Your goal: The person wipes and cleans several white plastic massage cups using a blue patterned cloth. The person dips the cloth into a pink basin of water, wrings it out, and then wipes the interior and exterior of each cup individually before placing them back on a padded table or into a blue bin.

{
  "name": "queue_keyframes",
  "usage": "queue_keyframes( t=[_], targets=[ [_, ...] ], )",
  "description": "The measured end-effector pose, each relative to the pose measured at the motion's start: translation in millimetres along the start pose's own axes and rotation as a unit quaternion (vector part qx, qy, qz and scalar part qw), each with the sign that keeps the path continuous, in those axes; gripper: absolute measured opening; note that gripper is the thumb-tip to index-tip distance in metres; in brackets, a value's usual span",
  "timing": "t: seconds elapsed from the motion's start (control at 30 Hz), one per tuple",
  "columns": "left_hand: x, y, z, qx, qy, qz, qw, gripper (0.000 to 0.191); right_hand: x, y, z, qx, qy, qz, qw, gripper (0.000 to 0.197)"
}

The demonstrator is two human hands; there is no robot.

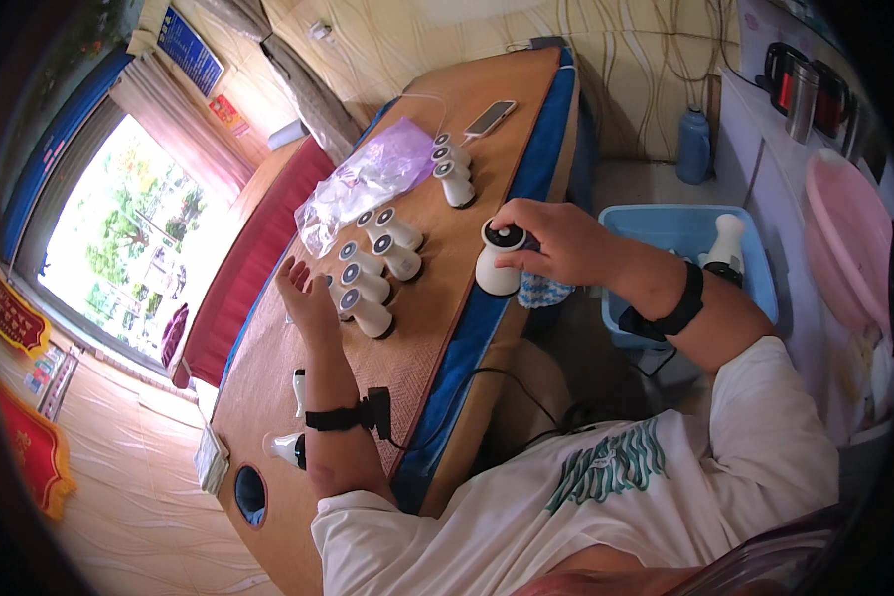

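My right hand grips a white bell-shaped device by its narrow neck, thumb and fingers around the round black top. It is at the blue edge of a massage bed covered with a brown woven mat. A blue-and-white cloth shows below this hand. My left hand is over the bed with its fingers apart, beside a cluster of similar white devices. Whether it touches the nearest one is hidden. Farther along, several more white devices stand in a row.
A crumpled clear-and-purple plastic bag and a phone on a cable lie on the bed. Near my left forearm are a clear-cupped device and the bed's face hole. A blue tub holding a white device stands right.
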State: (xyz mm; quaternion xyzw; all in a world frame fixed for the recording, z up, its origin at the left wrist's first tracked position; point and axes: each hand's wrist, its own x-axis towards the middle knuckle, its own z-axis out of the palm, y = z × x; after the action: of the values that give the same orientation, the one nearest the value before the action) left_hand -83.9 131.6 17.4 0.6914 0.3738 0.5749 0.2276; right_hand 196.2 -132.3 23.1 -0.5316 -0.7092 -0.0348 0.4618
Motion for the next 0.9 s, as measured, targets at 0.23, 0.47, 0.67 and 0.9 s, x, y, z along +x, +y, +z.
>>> queue_keyframes(
  t=[0.23,0.47,0.67,0.9],
  targets=[
    [-71,120,98,-0.222,-0.285,-0.017,0.932,0.043,-33,1,-37,0.011,0.063,-0.038,0.997,0.033],
    [-142,188,174,-0.383,-0.475,-0.034,0.791,0.043,-63,1,-83,0.001,0.138,-0.005,0.990,0.029],
    [-176,199,213,-0.451,-0.527,-0.057,0.718,0.037,-95,-3,-117,0.013,0.175,0.083,0.981,0.030],
    [-210,218,246,-0.438,-0.563,-0.015,0.700,0.038,-129,0,-136,-0.061,0.228,0.104,0.966,0.030]
  ],
)
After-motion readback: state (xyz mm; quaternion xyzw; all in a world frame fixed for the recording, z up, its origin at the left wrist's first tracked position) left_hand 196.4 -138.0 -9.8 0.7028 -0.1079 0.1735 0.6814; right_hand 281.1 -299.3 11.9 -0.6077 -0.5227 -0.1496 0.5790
